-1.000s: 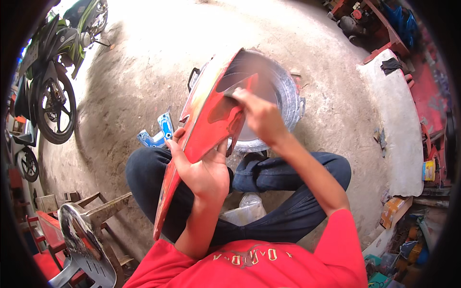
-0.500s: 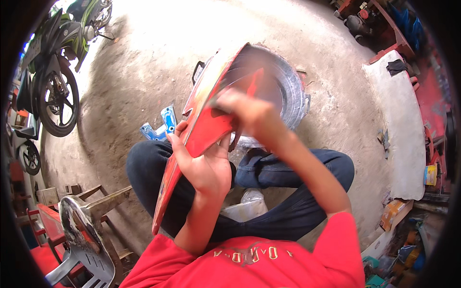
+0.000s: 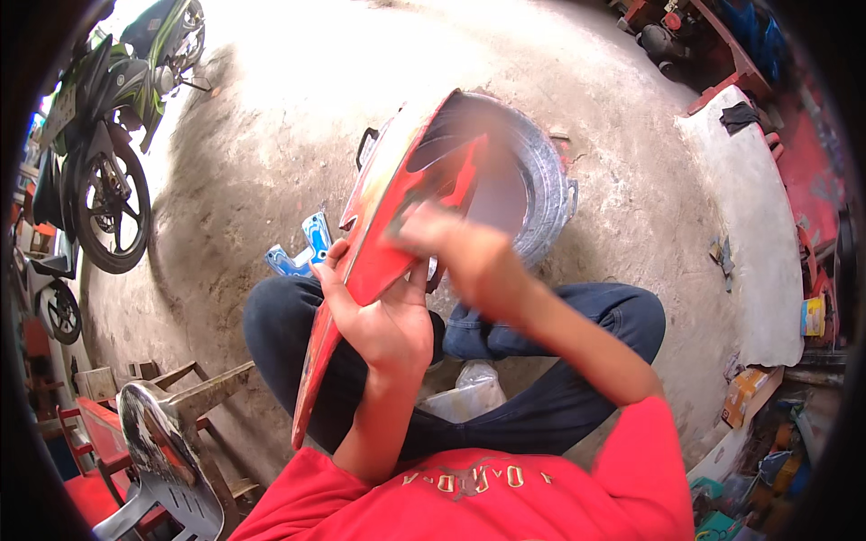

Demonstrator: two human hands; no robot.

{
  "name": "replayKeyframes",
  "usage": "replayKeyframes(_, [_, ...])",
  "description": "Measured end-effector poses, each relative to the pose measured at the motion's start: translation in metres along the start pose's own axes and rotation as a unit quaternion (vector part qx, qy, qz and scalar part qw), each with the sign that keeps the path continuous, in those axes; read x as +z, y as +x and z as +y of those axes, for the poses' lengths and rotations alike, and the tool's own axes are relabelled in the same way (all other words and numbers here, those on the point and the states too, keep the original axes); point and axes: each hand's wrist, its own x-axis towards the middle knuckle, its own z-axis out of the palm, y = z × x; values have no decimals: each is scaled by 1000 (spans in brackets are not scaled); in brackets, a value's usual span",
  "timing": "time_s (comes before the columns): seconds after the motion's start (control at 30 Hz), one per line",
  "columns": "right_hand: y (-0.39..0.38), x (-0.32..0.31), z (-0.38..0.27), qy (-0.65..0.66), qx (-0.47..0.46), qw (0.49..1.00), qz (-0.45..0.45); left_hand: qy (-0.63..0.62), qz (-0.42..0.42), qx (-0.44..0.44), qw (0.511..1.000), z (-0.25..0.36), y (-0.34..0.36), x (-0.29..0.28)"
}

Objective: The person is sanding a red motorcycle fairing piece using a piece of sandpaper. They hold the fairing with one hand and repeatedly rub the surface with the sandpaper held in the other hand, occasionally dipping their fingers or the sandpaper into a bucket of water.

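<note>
Panel (image 3: 368,268), red, slants with its long axis from the lap (image 3: 462,326) to over the basin (image 3: 552,185), bearing right. Left hand (image 3: 386,325) grips its middle, digits at both edges. Right hand (image 3: 478,260), blurred, is nearer the far tip, panel leftward; from here I cannot tell its finger closure.

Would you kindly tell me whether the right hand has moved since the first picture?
Yes: judged against the grey basin on the floor, the right hand has moved toward the person's body, along the red panel.
</note>
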Motion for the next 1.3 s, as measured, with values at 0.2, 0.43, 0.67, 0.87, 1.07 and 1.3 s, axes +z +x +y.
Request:
replayKeyframes(0.2, [5,-9,47,-3,233,972,-29,3,-4,-19,1000,-1,-8,13])
replayKeyframes(0.43, [-6,0,16,-20,7,1000,13,16,-24,0,1000,-4,-6,2])
replayKeyframes(0.67, [6,-2,-25,58,-49,996,-52,-2,-26,-15,1000,0,-8,1])
replayKeyframes(0.87, [10,-8,34,-35,49,998,-23,-14,-4,-13,1000,-9,-11,13])
replayKeyframes(1.07, [15,-14,21,11,74,995,-63,-17,6,-22,1000,-9,-10,10])
replayKeyframes(1.3, [13,3,-14,12,-54,997,-51,9,-7,5,1000,-6,-3,-4])
